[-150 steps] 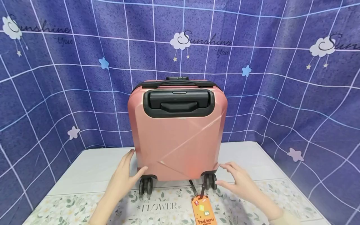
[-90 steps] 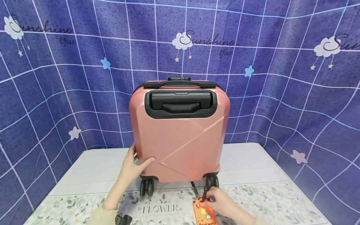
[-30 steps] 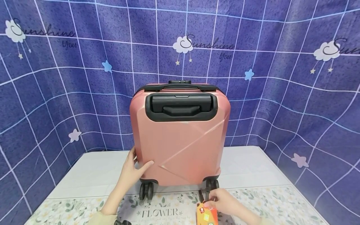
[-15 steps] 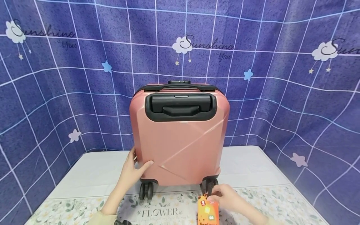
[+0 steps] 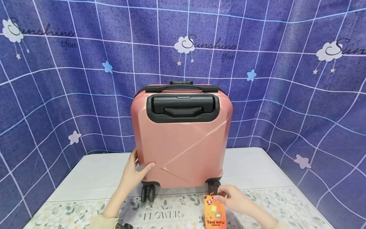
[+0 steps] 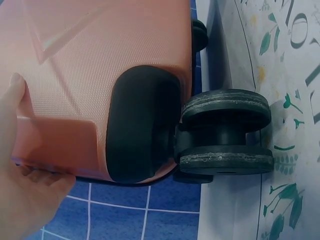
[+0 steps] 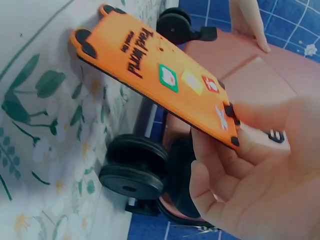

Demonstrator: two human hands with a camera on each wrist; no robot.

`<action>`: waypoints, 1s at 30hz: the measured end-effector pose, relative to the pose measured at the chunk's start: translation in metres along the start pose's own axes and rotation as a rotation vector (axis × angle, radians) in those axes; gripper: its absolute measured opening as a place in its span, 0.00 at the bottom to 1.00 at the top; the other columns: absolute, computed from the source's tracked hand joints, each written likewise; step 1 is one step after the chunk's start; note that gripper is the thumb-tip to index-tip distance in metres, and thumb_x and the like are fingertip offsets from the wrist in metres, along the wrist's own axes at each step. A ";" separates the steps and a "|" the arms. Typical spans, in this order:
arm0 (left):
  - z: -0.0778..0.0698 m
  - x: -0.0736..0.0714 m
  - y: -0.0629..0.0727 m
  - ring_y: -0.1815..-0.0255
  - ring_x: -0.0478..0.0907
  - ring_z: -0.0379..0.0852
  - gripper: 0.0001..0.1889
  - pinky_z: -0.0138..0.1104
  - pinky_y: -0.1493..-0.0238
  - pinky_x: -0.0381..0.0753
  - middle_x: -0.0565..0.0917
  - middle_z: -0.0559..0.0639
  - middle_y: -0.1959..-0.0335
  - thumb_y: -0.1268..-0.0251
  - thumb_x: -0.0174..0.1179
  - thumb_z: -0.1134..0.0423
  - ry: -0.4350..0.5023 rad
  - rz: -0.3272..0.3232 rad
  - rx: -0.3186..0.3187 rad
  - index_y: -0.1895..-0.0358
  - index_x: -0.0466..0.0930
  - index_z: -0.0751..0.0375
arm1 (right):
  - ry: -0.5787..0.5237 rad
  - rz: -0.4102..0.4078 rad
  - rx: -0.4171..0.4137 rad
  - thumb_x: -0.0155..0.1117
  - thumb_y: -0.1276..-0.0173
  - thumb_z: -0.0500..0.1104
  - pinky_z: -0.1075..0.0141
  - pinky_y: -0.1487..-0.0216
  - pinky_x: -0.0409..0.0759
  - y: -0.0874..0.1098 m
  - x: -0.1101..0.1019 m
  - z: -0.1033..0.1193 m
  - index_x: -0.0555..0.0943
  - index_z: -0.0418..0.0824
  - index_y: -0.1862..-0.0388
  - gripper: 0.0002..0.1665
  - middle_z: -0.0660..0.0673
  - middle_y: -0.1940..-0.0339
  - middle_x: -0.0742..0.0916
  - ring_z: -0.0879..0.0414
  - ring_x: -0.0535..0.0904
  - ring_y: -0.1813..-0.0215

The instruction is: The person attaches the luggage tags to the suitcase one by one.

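A pink hard-shell suitcase (image 5: 181,149) stands upright on its black wheels, with its recessed black pull handle (image 5: 183,108) facing me. My left hand (image 5: 134,173) grips its lower left edge, thumb on the broad face and fingers round the side, close above a twin wheel (image 6: 225,132). Beside the lower right wheel, my right hand (image 5: 235,200) pinches the upper end of an orange "Travel World" luggage tag (image 5: 215,216) by its black strap (image 5: 216,188). In the right wrist view the tag (image 7: 160,75) is held off the cloth, printed face showing.
Under the suitcase lies a white cloth with a floral print (image 5: 163,216) and the word FLOWER. A blue-purple gridded curtain (image 5: 94,105) hangs behind and along both sides. A combination lock (image 5: 181,82) sits on the suitcase's top.
Both hands were beside the suitcase at first. My left hand has taken hold of its edge. My right hand has taken the luggage tag and moved it slightly up and right.
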State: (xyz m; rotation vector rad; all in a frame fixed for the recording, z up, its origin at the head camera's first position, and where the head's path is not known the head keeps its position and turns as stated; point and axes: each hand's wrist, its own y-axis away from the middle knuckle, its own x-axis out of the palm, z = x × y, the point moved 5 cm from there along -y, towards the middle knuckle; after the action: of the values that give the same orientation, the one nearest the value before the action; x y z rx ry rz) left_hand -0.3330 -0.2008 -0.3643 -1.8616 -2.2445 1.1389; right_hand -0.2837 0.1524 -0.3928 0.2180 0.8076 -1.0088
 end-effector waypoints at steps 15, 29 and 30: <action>-0.001 0.000 -0.001 0.30 0.58 0.62 0.49 0.48 0.34 0.65 0.57 0.65 0.29 0.46 0.68 0.55 -0.011 -0.013 0.007 0.27 0.45 0.64 | -0.005 0.006 -0.168 0.61 0.35 0.46 0.73 0.71 0.72 0.005 -0.007 0.019 0.82 0.46 0.67 0.06 0.52 0.74 0.84 0.71 0.72 0.70; -0.002 0.001 0.002 0.29 0.56 0.61 0.49 0.47 0.32 0.63 0.56 0.65 0.29 0.44 0.67 0.54 -0.016 -0.001 -0.020 0.26 0.43 0.63 | 0.020 -0.054 -0.319 0.59 0.33 0.40 0.72 0.68 0.74 0.008 -0.021 0.032 0.83 0.45 0.60 0.06 0.51 0.68 0.86 0.69 0.75 0.66; -0.002 0.001 0.002 0.29 0.56 0.61 0.49 0.47 0.32 0.63 0.55 0.65 0.29 0.44 0.66 0.54 -0.016 0.000 -0.022 0.26 0.43 0.63 | 0.025 -0.067 -0.332 0.59 0.33 0.40 0.72 0.68 0.74 0.009 -0.022 0.032 0.83 0.45 0.60 0.07 0.50 0.67 0.86 0.68 0.75 0.66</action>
State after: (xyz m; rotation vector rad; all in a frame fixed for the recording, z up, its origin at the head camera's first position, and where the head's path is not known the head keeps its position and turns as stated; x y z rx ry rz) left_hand -0.3311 -0.1992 -0.3643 -1.8666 -2.2744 1.1379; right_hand -0.2664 0.1548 -0.3569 -0.0818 0.9965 -0.9205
